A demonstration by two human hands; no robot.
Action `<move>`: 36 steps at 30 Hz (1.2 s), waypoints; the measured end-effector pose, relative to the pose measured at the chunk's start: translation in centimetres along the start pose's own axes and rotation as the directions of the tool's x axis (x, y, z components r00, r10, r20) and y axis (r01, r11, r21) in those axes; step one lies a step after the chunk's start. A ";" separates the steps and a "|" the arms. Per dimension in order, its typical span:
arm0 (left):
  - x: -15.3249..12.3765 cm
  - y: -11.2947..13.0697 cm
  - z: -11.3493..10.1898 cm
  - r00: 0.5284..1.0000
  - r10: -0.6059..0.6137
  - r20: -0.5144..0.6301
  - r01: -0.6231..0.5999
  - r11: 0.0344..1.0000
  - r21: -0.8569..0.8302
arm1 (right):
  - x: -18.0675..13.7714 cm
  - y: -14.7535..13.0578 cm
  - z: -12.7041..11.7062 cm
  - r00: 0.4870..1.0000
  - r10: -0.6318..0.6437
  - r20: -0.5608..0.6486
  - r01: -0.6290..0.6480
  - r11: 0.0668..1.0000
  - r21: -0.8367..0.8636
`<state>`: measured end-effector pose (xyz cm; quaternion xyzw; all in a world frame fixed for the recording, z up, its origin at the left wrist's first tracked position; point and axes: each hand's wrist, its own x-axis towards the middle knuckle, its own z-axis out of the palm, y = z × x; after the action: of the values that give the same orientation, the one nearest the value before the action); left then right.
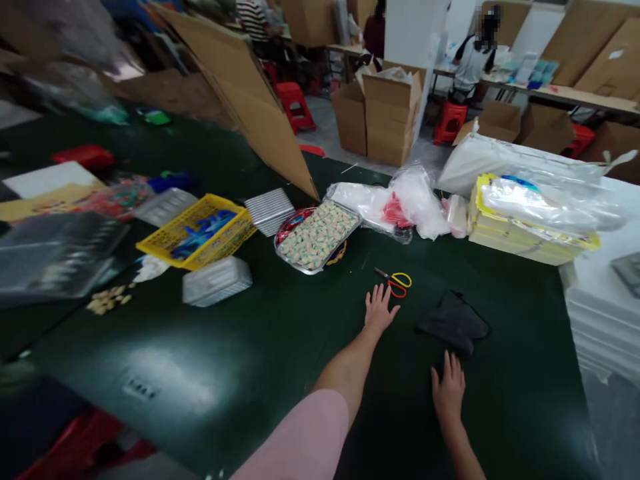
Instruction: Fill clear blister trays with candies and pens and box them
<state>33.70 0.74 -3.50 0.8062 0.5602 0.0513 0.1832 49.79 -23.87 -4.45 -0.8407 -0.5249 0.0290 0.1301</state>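
Note:
My left hand (379,310) is stretched forward over the dark green table (280,347), fingers spread, with nothing held. Just beyond its fingertips lie scissors (397,283) with one yellow and one red handle loop. My right hand (449,388) is at the table surface farther right, its fingers extended and empty. A crumpled black cloth (455,321) lies just past the right fingertips; whether they touch it I cannot tell. Farther off, a clear tray (320,233) full of small pale-and-green pieces rests partly on a round, dark-patterned item.
A yellow basket (150,248) with blue items and a clear plastic box (217,281) stand to the left. White plastic bags (425,200) and a yellow-edged stack (530,233) line the far right edge. A cardboard sheet (250,100) leans behind. People sit at tables beyond.

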 end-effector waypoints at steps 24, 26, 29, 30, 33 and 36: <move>-26.3 11.3 2.4 0.894 0.126 0.429 -0.185 0.978 0.098 | -10.6 7.1 -7.1 0.925 -0.052 0.377 0.059 0.998 -0.007; -27.7 12.2 2.5 0.883 0.121 0.453 -0.189 0.976 0.108 | -14.2 6.8 -8.1 0.914 -0.034 0.405 0.040 0.999 -0.006; -30.7 13.2 2.9 0.862 0.186 0.470 -0.256 0.963 0.087 | -17.4 4.9 -8.8 0.906 -0.002 0.423 0.000 1.000 0.004; -31.8 13.3 3.0 0.855 0.214 0.472 -0.282 0.956 0.078 | -17.8 4.1 -8.9 0.901 0.003 0.434 -0.010 1.000 0.014; -34.3 13.0 3.1 0.839 0.258 0.480 -0.322 0.945 0.054 | -18.5 2.6 -9.3 0.880 -0.037 0.473 0.006 0.998 0.065; -34.9 13.2 3.1 0.854 0.200 0.481 -0.254 0.966 0.051 | -19.7 2.9 -9.8 0.864 -0.141 0.483 0.093 0.988 0.122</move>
<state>33.39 -36.22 2.59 0.8638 0.4015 -0.1568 0.2607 45.35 -44.47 2.57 -0.7654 -0.5885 0.2582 0.0338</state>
